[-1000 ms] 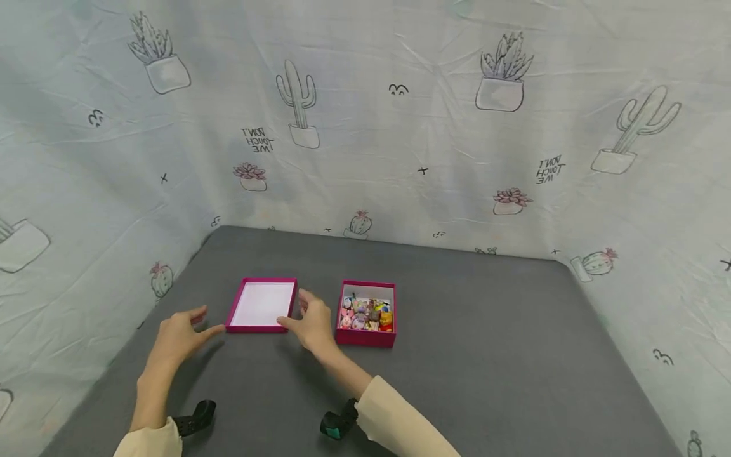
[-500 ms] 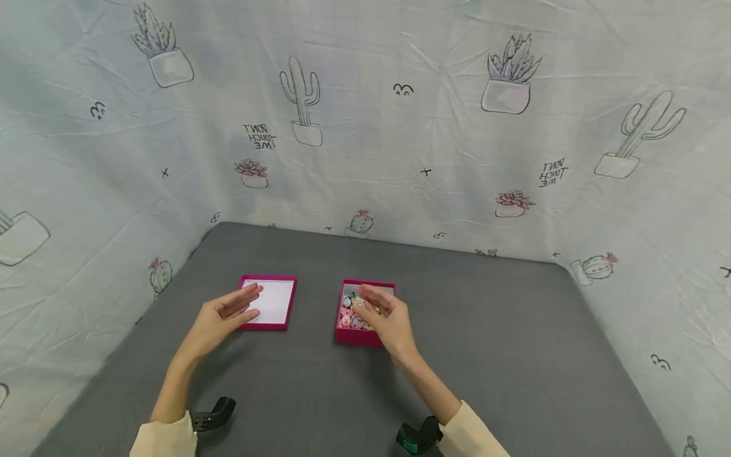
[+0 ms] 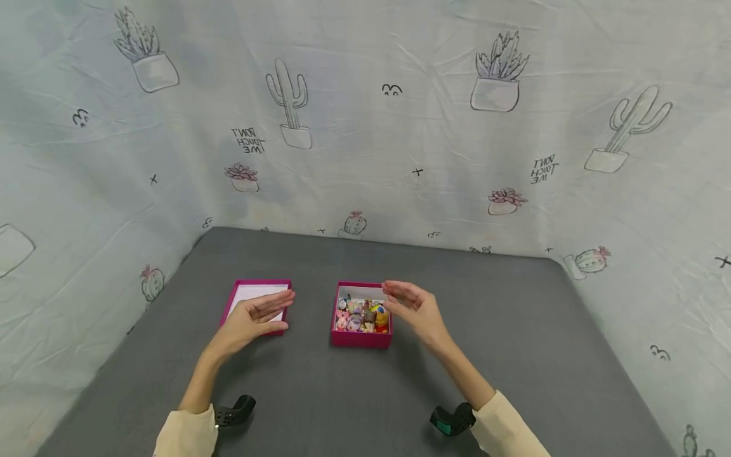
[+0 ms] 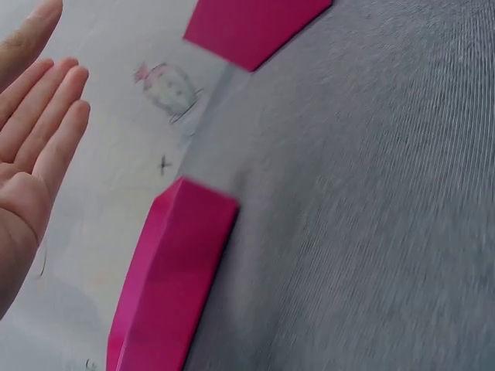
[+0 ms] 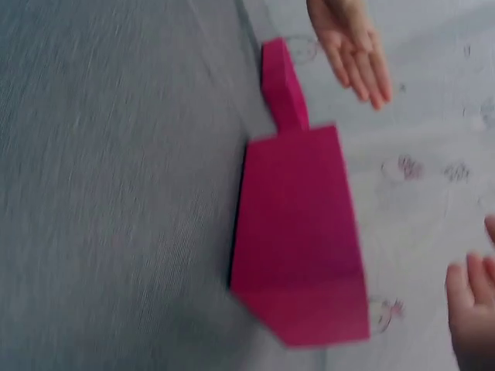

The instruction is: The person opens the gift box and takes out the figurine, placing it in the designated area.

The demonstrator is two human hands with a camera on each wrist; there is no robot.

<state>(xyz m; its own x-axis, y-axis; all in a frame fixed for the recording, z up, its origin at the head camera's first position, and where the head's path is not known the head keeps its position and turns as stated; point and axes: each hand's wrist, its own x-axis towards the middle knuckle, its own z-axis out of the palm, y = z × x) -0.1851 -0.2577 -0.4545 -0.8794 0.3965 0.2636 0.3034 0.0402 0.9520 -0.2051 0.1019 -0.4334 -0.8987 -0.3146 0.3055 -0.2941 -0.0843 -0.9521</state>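
Note:
A magenta box (image 3: 361,339) with a white inside stands on the table, full of several small colourful toy figurines (image 3: 362,317). To its left lies a shallow magenta box lid (image 3: 233,303), white inside face up. My left hand (image 3: 251,320) hovers over the lid's right part and hides some of it, fingers straight and holding nothing. At the box's right side my right hand (image 3: 419,311) is raised, its fingers loosely extended and nothing in them; the fingertips overlap the box's far right corner in the head view. The left wrist view shows the lid's magenta side wall (image 4: 174,270).
Grey cloth covers the table (image 3: 485,355). A pale curtain (image 3: 365,127) printed with cactus drawings rises at the back and both sides. Each forearm wears a black wrist device, such as the right one (image 3: 454,419).
Both hands have left the lid's sides and moved right. The right hand has passed across the box to its right side, while the left is now over the lid. Box and lid stay put.

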